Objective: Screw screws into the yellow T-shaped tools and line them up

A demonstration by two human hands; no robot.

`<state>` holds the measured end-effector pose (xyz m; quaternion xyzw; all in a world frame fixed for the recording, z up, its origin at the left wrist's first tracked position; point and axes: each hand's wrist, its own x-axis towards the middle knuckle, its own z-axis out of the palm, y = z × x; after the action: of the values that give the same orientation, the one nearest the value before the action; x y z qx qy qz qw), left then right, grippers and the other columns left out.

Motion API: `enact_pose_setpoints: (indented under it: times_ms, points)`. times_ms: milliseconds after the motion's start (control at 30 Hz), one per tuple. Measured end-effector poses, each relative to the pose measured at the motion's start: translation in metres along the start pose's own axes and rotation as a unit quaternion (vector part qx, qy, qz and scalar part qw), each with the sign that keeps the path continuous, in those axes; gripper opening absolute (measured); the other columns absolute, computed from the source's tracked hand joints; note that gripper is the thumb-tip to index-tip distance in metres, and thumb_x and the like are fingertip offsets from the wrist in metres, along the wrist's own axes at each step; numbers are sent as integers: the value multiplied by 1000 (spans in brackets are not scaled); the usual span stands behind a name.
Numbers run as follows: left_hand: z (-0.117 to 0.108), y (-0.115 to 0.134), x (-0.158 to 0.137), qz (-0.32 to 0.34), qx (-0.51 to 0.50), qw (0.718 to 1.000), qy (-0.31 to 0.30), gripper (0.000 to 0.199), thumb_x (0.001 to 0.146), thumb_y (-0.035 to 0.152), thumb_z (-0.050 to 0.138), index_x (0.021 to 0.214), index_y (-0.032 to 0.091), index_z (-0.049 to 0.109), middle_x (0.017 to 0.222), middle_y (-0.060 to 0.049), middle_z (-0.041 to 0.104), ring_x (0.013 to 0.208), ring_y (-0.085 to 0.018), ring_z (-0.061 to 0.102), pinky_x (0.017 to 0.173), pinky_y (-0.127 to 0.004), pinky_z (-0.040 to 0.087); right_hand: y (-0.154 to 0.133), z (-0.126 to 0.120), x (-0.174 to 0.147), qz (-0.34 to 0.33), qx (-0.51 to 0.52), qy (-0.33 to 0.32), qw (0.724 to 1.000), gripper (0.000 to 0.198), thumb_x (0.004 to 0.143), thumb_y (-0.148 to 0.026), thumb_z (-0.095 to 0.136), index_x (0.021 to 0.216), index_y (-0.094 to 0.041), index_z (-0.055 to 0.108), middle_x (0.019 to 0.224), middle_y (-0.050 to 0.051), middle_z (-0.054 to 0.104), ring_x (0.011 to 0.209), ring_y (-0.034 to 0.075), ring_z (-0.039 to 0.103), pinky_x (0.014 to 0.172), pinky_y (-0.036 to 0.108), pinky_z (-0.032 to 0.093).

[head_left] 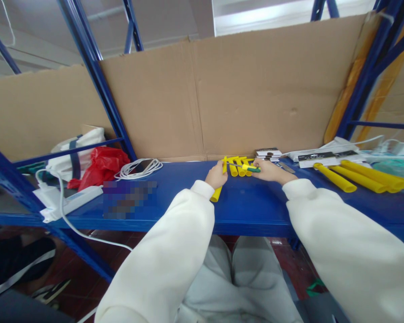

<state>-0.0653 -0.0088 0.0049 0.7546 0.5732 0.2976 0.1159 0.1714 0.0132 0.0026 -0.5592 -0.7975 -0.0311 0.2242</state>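
Yellow tube (pixel 218 190) stands tilted in the left hand (pixel 216 175), whose fingers are wrapped round its upper part, its lower end pointing at the near edge of the blue shelf (pixel 249 211). Behind everything a cardboard sheet (pixel 222 98) walls off the back of the shelf, so room ends right past the hands. Blue rack posts (pixel 97 76) slant up at the left and right. Bare blue surface lies open between the hands and the front edge, and more to the left as far as the coiled white cable (pixel 139 168). Long yellow tubes (pixel 360 177) lie in a loose group at the right, well apart from the hands. A red bag (pixel 103 167) sits far left beside a white power strip (pixel 70 202) near the shelf's front edge. Short yellow tubes (pixel 239 165) lie side by side just behind the hands. The right hand (pixel 269 170) is closed on a yellow-and-green screwdriver (pixel 247 167), its shaft pointing left toward the held tube.
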Motion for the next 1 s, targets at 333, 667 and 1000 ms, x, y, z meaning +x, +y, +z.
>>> enact_pose_setpoints:
  times_ms: [333, 667, 1000]
  points:
    - [-3, 3, -2, 0, 14, 1000, -11, 39, 95, 13, 58, 134, 18, 54, 138, -15, 70, 105, -23, 77, 107, -37, 53, -2, -3, -2, 21, -3, -18, 1000, 13, 80, -22, 67, 92, -18, 65, 89, 10, 75, 75, 22, 66, 68, 28, 46]
    - [-2, 2, -2, 4, 24, 1000, -8, 39, 95, 13, 57, 134, 17, 53, 136, -15, 70, 121, -26, 71, 107, -37, 52, -7, -6, -2, 11, 7, -34, 999, 10, 84, -20, 60, 89, -18, 68, 96, 12, 77, 84, 24, 69, 74, 28, 48]
    - [-2, 2, -1, 7, 24, 1000, -2, 40, 95, 14, 58, 134, 19, 54, 135, -14, 71, 122, -26, 70, 107, -36, 52, -2, -3, -1, 1, -4, -16, 1000, 19, 79, -19, 68, 98, -19, 67, 97, 9, 77, 83, 22, 68, 73, 27, 49]
